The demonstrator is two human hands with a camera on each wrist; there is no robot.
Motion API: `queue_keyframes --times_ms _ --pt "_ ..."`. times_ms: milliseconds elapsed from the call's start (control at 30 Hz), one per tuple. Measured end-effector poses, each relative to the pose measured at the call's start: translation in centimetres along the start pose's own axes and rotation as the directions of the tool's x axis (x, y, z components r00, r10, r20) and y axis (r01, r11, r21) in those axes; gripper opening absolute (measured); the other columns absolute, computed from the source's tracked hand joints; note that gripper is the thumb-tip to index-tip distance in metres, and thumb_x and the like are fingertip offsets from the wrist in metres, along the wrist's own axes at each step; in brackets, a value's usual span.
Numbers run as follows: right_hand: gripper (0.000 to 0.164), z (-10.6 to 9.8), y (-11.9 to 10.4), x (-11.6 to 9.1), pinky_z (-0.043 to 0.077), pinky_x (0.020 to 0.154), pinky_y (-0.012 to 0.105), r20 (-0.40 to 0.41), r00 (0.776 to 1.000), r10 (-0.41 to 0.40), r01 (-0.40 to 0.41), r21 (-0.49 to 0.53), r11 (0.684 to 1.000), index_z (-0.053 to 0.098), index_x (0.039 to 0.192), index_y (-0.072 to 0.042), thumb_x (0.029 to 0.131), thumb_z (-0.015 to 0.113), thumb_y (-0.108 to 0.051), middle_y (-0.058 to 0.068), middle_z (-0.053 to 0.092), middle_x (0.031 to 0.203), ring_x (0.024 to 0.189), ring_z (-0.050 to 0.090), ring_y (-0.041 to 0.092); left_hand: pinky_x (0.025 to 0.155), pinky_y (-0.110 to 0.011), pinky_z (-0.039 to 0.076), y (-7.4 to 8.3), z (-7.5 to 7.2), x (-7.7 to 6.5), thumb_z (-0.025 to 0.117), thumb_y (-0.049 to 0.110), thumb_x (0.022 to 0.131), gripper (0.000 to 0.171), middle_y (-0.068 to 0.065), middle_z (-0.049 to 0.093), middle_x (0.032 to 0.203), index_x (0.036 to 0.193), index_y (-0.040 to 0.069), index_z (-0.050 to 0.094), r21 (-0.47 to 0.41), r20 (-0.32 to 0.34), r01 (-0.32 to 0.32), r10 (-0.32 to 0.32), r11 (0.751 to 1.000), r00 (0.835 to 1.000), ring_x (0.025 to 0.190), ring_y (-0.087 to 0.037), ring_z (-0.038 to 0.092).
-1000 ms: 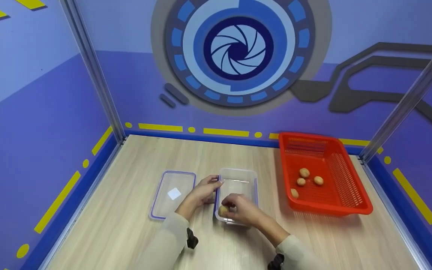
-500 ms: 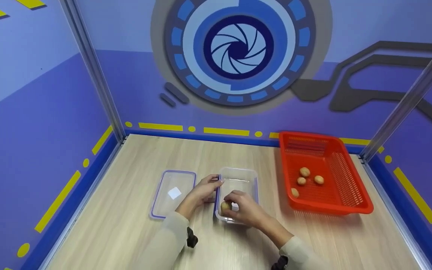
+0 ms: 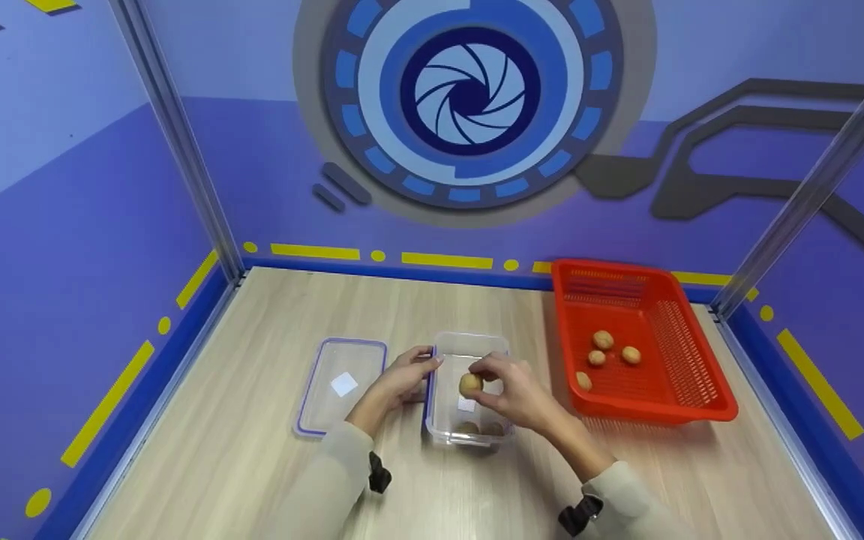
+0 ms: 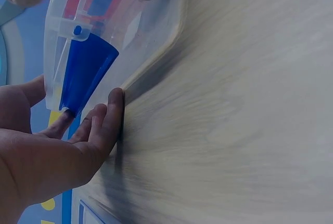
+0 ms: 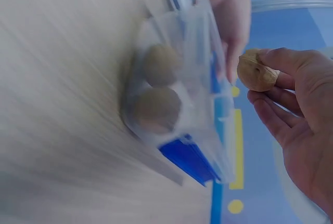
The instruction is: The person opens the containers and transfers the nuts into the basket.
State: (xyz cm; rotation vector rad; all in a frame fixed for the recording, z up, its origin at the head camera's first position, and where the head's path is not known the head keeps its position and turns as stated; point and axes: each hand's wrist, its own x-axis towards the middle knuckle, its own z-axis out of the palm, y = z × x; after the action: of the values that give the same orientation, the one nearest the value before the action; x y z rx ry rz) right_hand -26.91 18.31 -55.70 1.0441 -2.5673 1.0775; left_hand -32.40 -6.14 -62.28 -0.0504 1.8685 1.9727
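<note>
A walnut [image 3: 470, 385] is pinched between the thumb and fingers of my right hand [image 3: 518, 394], raised above the clear plastic food container [image 3: 469, 343]. In the right wrist view this walnut [image 5: 257, 70] shows beside the container wall. Two more walnuts [image 5: 156, 109] lie inside, at the container's near end. My left hand [image 3: 400, 381] grips the container's left side, thumb at the rim. In the left wrist view, the fingers [image 4: 112, 115] of that hand reach under a hanging blue clip flap [image 4: 86, 70] and touch the lower edge of the container.
Left of the container lies its clear lid [image 3: 343, 352] with a purple-blue edge and a white label. A red plastic basket [image 3: 702, 409] stands at the right, several walnuts [image 3: 602, 340] inside. Behind the wooden table [image 3: 199, 450] rises a printed blue-purple wall.
My right hand has lifted the walnut from the container's near left corner, up and to the right. Walnuts at the near end now show. My left hand keeps its place on the container.
</note>
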Motion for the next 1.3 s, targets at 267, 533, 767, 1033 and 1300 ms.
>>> queue_keyframes --times_ms 267,533,767,1033,1300 --pt "0.028 -3.2 0.4 0.1 0.063 0.088 0.04 -0.072 0.997 -0.008 0.008 -0.011 1.0 0.076 0.111 -0.009 0.088 0.089 -0.018 -0.003 0.074 0.106 0.096 0.071 0.015 0.093 -0.048 0.06 -0.1 0.0 0.1 0.065 0.028 0.106 0.06 -0.018 0.052 0.15 0.157 0.005 0.043 0.003 -0.014 0.0 0.0 1.0 1.0 0.125 -0.034 0.063" --pt "0.032 -5.8 1.2 -0.3 0.063 0.087 0.04 -0.149 0.989 0.005 -0.012 -0.05 0.999 0.077 0.111 -0.007 0.084 0.093 -0.015 -0.001 0.075 0.104 0.095 0.072 0.017 0.091 -0.047 0.06 0.1 0.2 -0.3 0.065 0.027 0.106 0.059 -0.019 0.052 0.15 0.156 0.003 0.044 0.022 -0.032 -0.012 0.013 1.0 0.999 0.133 -0.038 0.056" --pt "0.035 -8.5 1.8 -0.8 0.062 0.088 0.04 -0.21 0.974 0.09 -0.103 -0.049 0.994 0.076 0.115 -0.009 0.085 0.092 -0.016 -0.003 0.075 0.108 0.097 0.073 0.015 0.089 -0.044 0.06 0.2 0.3 -0.3 0.063 0.026 0.107 0.058 -0.018 0.052 0.15 0.157 0.005 0.044 0.031 -0.04 -0.003 0.005 1.0 0.999 0.131 -0.036 0.057" --pt "0.036 -11.2 3.2 -1.9 0.058 0.088 0.02 -0.314 0.944 0.104 -0.12 -0.032 0.992 0.075 0.115 -0.004 0.083 0.092 -0.005 0.002 0.075 0.107 0.097 0.073 0.019 0.091 -0.044 0.061 0.3 0.3 -0.4 0.063 0.028 0.108 0.057 -0.017 0.054 0.149 0.157 0.005 0.044 0.03 -0.028 -0.005 0.006 1.0 1.0 0.123 -0.034 0.065" --pt "0.034 -13.3 5.2 -2.9 0.053 0.085 0.012 -0.386 0.904 0.182 -0.214 -0.042 0.976 0.075 0.116 -0.004 0.086 0.09 -0.009 0.006 0.076 0.108 0.099 0.072 0.023 0.089 -0.041 0.061 0.4 0.1 -0.5 0.065 0.029 0.107 0.058 -0.016 0.053 0.15 0.157 0.008 0.045 0.048 -0.043 0.006 -0.004 0.999 0.999 0.127 -0.032 0.061"
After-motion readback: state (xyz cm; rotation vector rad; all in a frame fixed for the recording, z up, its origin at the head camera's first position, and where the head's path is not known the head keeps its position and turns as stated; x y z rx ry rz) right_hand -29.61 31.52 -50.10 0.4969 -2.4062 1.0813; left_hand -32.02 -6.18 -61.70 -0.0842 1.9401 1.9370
